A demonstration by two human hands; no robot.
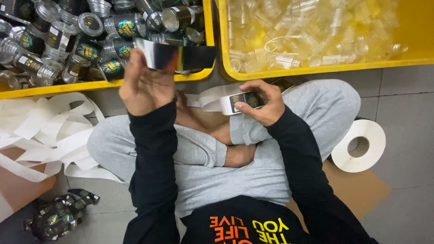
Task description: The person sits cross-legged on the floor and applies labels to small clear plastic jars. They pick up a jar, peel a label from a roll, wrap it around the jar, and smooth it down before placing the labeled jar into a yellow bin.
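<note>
Far left of frame: loose heap of white backing tape (40, 131) on the floor, a crumpled dark label wad (56, 217) at lower left. Upper left: yellow bin (54, 90) full of labelled clear jars (86, 31). Left hand (144, 83), raised in front of that bin's rim, grasps a peeled shiny dark label strip (174, 56) by its left end; strip stretches right, level, above the crossed legs. Centre: right hand (262, 101) clenched around a label roll (226, 101), thumb pressed on a dark label on the roll's face, roll sits just above the knee. Upper right: second yellow bin (407, 61) holding unlabelled clear jars (307, 31). Right edge, mid-height: a spare white roll (359, 145) lying flat on cardboard (361, 190), well apart from both hands.
</note>
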